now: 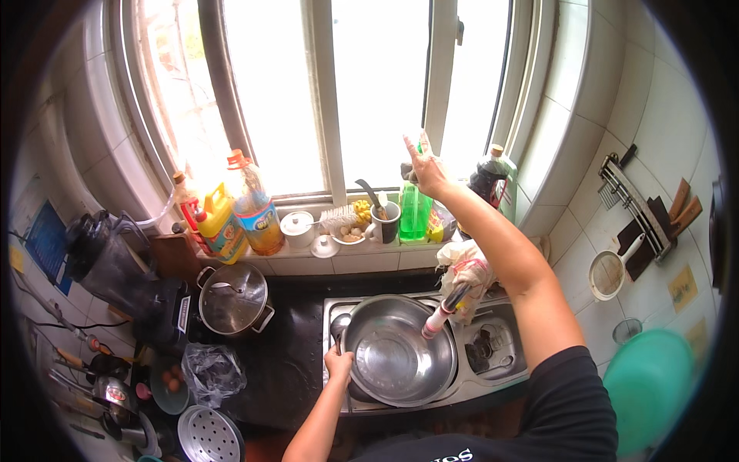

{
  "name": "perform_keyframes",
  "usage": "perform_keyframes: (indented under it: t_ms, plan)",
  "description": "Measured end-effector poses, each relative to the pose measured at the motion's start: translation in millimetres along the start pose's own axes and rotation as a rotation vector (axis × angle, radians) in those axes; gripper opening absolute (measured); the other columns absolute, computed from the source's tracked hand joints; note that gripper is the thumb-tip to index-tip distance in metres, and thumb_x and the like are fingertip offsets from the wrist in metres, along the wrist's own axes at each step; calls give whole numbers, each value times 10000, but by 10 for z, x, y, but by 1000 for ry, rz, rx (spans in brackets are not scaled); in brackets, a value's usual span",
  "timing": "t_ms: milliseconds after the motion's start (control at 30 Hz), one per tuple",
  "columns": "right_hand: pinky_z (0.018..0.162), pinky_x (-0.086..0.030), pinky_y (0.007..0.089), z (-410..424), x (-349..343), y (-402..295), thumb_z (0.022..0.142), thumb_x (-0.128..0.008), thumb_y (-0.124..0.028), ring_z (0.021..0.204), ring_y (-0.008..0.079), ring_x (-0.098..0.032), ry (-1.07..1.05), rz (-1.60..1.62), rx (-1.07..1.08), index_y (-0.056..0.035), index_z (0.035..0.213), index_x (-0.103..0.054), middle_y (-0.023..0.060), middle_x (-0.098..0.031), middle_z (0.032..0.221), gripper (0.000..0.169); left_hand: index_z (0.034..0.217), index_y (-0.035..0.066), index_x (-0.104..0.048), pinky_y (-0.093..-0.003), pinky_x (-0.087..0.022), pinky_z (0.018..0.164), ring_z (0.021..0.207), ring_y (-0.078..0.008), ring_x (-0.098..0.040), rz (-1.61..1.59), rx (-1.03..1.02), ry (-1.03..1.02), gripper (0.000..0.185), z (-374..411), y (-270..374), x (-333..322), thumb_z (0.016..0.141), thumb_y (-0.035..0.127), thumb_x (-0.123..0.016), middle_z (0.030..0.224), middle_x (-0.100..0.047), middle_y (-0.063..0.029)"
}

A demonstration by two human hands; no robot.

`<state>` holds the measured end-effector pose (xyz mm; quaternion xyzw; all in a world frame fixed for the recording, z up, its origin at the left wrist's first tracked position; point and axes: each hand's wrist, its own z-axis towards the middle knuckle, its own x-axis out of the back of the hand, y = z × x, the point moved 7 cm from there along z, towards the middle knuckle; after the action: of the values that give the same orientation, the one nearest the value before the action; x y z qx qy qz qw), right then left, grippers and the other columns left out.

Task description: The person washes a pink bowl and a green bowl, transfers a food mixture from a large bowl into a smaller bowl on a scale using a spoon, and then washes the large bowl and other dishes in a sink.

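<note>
My left hand (339, 365), at the left rim of the sink, grips the handle of a metal ladle (341, 323) with its bowl upward. Beside it a wide stainless steel basin (398, 358) rests over the larger sink bowl; its inside shows no food. My right hand (430, 170) is raised at the windowsill, by the top of a bottle of green liquid (414, 213). Its fingers point up and spread apart. A small dark grey lump (409, 172) shows at its left side; whether I hold it is unclear. The faucet spout (439, 319), wrapped with cloth above, hangs over the basin.
A lidded pot (234, 299), a blender (115, 265), a plastic bag (212, 375) and a perforated steamer tray (208, 436) stand left. Bottles, a white lidded jar (298, 230) and a mug (385, 222) line the sill. A strainer (609, 274) and green basin (649, 387) are at right.
</note>
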<state>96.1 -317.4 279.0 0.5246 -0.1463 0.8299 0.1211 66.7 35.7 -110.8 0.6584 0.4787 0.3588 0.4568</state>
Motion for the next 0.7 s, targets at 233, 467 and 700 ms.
perform_keyframes:
  t_ms: [233, 467, 700]
  plan:
    - [866, -482, 398, 289, -355, 159, 743, -524, 6, 1032, 388, -563, -1, -163, -76, 35, 1280, -335, 283, -271, 1393, 571, 702, 27, -598, -306, -382, 520, 510, -112, -438, 343, -106, 86, 149, -80, 189, 228, 669, 155, -666, 537, -499, -15]
    - [924, -443, 400, 312, -533, 333, 747, -517, 16, 1126, 369, -507, 59, -166, -1, 56, 1227, -391, 271, -324, 1372, 498, 684, 22, -597, -328, -376, 539, 533, -140, -452, 363, -106, 103, 357, -63, 50, 303, 761, 360, -680, 546, -515, -31]
    - [1032, -336, 343, 373, -116, 324, 588, -773, -281, 1276, 334, -340, -92, -222, -31, 93, 1368, -161, 294, -280, 1368, 1059, 975, 89, -671, -373, -460, 679, 732, -282, -602, 257, -287, 67, 324, 64, 95, 412, 800, 358, -629, 766, -599, -142]
